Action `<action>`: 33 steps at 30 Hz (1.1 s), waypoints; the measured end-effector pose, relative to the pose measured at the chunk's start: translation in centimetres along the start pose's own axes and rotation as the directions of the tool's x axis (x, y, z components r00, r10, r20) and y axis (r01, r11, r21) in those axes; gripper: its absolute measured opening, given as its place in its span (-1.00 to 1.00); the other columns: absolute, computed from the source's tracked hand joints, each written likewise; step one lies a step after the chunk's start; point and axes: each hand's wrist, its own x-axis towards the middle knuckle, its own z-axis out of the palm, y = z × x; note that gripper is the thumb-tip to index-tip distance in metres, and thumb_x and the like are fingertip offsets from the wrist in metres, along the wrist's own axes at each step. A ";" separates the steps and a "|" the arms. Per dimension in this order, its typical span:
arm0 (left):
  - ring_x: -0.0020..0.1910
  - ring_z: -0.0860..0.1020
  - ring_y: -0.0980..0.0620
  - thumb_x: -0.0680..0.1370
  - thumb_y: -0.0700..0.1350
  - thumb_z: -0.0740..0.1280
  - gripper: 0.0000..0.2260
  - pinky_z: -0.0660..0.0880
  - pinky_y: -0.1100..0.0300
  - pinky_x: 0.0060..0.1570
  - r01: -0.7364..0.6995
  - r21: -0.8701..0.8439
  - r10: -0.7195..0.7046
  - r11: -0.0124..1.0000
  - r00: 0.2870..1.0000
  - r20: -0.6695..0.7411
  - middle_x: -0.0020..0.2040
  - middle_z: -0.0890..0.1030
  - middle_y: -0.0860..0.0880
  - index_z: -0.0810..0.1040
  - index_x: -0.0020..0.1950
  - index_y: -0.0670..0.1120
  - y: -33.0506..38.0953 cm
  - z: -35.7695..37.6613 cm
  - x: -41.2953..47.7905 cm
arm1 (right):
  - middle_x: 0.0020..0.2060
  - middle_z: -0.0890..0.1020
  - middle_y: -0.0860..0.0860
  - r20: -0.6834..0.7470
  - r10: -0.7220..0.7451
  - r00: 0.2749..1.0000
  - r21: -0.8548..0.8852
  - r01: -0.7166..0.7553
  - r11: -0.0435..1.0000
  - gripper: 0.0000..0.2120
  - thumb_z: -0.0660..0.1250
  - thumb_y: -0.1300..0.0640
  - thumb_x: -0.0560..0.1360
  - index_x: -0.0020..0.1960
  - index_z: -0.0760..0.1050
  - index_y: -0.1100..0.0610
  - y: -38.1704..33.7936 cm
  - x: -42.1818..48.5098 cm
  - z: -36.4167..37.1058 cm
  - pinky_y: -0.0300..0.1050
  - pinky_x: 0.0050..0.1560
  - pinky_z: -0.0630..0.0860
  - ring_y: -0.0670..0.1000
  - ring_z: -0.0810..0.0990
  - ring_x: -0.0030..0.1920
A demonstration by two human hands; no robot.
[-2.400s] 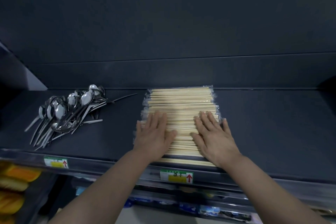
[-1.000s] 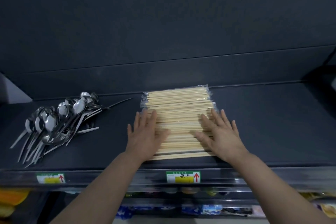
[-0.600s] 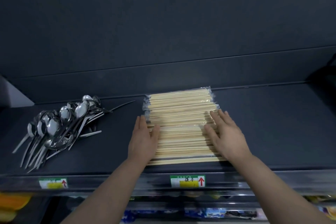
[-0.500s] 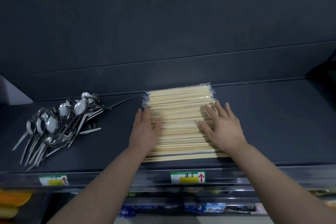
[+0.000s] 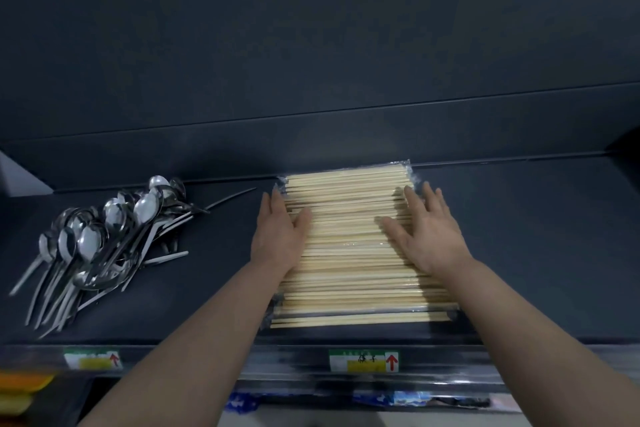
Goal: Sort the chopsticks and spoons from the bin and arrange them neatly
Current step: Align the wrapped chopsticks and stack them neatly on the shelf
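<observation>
This is looking like a shop aisle. A dark grey metal display shelf (image 5: 519,236) with a matching back panel is carrying stock laid out in groups: a flat stack of pale wooden chopsticks in clear plastic wrappers (image 5: 349,253) and, well apart to its left, a heap of shiny steel spoons (image 5: 97,239). Along the shelf's front rail, green, white and yellow price tags with red arrows (image 5: 363,360) are sitting below each group. Lower down, blue-printed packets (image 5: 408,399) and orange packs (image 5: 20,388) are showing on another tier.
</observation>
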 end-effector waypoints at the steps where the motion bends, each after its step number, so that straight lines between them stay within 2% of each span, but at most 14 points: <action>1: 0.57 -0.05 -0.02 0.62 0.23 0.05 -0.31 0.09 0.08 0.46 0.015 0.002 -0.015 1.000 1.000 0.006 0.60 -0.13 -0.06 -0.14 0.59 -0.09 0.2 -0.2 0.6 | 0.56 -0.14 0.03 0.013 -0.003 1.000 0.011 0.002 1.000 -0.24 0.04 -0.35 0.52 0.57 -0.07 0.00 -0.1 0.7 -0.1 0.02 0.51 -0.08 0.04 -0.24 0.54; 6: 0.57 -0.06 0.02 0.61 0.23 0.09 -0.31 0.05 0.09 0.47 -0.032 -0.041 0.035 0.999 0.998 0.060 0.60 -0.12 -0.05 -0.13 0.60 -0.02 0.4 -0.6 3.2 | 0.56 -0.15 0.01 0.031 0.012 0.999 0.104 -0.015 0.994 -0.25 0.11 -0.31 0.53 0.57 -0.04 0.01 -0.6 4.1 -0.8 0.03 0.48 0.08 -0.02 -0.19 0.54; 12: 0.56 -0.01 0.03 0.62 0.20 0.11 -0.35 0.03 0.14 0.46 -0.057 -0.079 0.062 0.995 0.996 0.069 0.60 -0.06 -0.04 -0.10 0.60 0.00 0.4 -0.2 5.5 | 0.56 -0.11 0.05 0.038 0.072 0.997 0.138 -0.077 0.987 -0.20 0.10 -0.35 0.50 0.57 -0.09 0.02 -0.7 7.7 -1.1 0.06 0.50 0.03 0.02 -0.19 0.55; 15: 0.56 -0.01 0.00 0.62 0.19 0.09 -0.36 0.03 0.10 0.49 -0.041 -0.049 0.044 0.998 0.997 0.065 0.60 -0.04 -0.07 -0.07 0.59 -0.02 0.5 0.2 6.1 | 0.55 -0.01 0.07 0.076 0.091 0.993 0.135 -0.100 0.986 -0.18 0.09 -0.36 0.50 0.57 -0.06 0.07 -0.9 8.5 -1.0 0.06 0.49 0.05 0.07 -0.09 0.55; 20: 0.56 0.00 -0.04 0.63 0.20 0.06 -0.38 0.00 0.03 0.53 -0.088 0.083 0.081 0.993 0.993 0.082 0.59 0.01 -0.08 0.01 0.59 -0.10 1.1 0.8 6.7 | 0.50 0.16 0.04 0.044 0.054 0.998 0.063 -0.057 0.996 -0.21 0.05 -0.35 0.52 0.55 0.06 0.16 -0.7 8.4 -1.1 0.02 0.43 0.20 0.09 0.12 0.50; 24: 0.57 -0.02 -0.02 0.62 0.20 0.07 -0.36 0.01 0.02 0.53 -0.099 0.089 0.091 0.991 0.992 0.084 0.60 -0.02 -0.06 0.00 0.59 -0.09 1.7 1.2 6.8 | 0.50 0.14 0.02 0.028 0.046 0.999 0.053 -0.047 0.997 -0.20 0.05 -0.35 0.52 0.55 0.04 0.14 -0.1 8.2 -1.1 0.02 0.43 0.21 0.09 0.13 0.49; 28: 0.56 -0.01 -0.05 0.61 0.19 0.13 -0.33 0.07 0.04 0.48 0.010 -0.050 -0.012 0.999 0.999 -0.045 0.60 -0.03 -0.08 -0.03 0.59 -0.11 1.9 1.3 6.5 | 0.53 0.09 0.05 0.009 0.038 0.999 0.047 -0.039 0.998 -0.23 0.05 -0.36 0.52 0.56 0.03 0.08 0.2 8.0 -0.7 0.04 0.49 0.14 0.11 0.09 0.51; 33: 0.54 0.07 -0.10 0.63 0.15 0.13 -0.36 0.03 -0.03 0.52 -0.007 -0.033 0.006 0.999 0.999 -0.040 0.57 0.11 -0.15 0.02 0.58 -0.15 1.9 1.1 7.3 | 0.55 0.03 0.04 0.032 0.032 0.999 0.045 -0.034 0.998 -0.27 0.06 -0.35 0.52 0.55 0.05 0.00 0.2 8.0 -0.8 0.08 0.50 0.09 0.14 0.04 0.53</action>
